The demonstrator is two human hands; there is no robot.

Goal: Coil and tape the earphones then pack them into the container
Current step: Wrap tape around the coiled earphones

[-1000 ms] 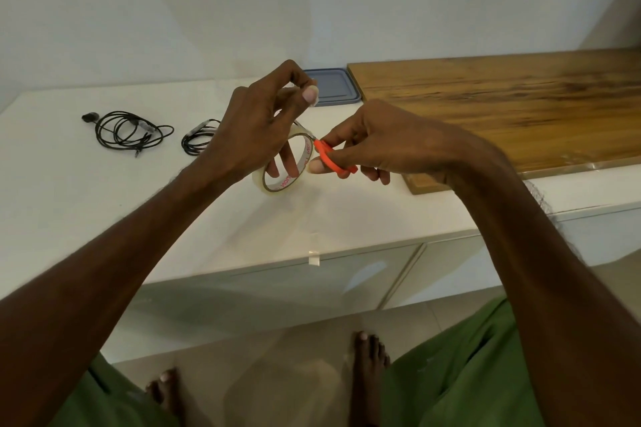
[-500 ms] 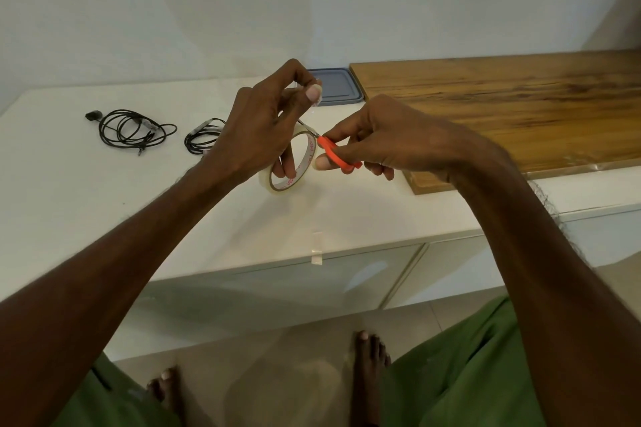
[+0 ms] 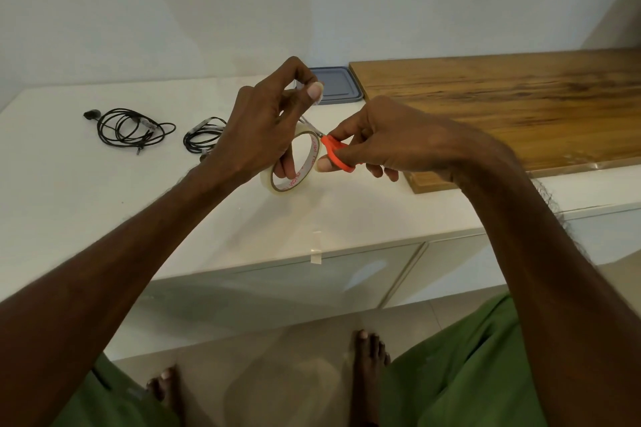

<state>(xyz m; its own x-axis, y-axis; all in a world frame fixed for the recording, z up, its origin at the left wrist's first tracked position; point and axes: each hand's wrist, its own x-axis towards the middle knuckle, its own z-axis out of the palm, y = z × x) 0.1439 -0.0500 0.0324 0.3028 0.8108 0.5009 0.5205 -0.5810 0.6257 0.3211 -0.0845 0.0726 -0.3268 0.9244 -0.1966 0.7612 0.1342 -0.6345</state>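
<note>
Orange scissors stayed gripped in the right hand; I saw the left hand still holding the tape roll.

The scene is being recorded by one wide-angle camera worn on the head, which is being aimed forward and steeply down. The white worktop is being looked at from close above its near edge. The wall is being caught at 12 o'clock, and the floor with the bare feet at 6 o'clock. The forearms are being framed very near, entering from 7 and 5 o'clock, with the left hand and right hand being kept near the centre.
</note>
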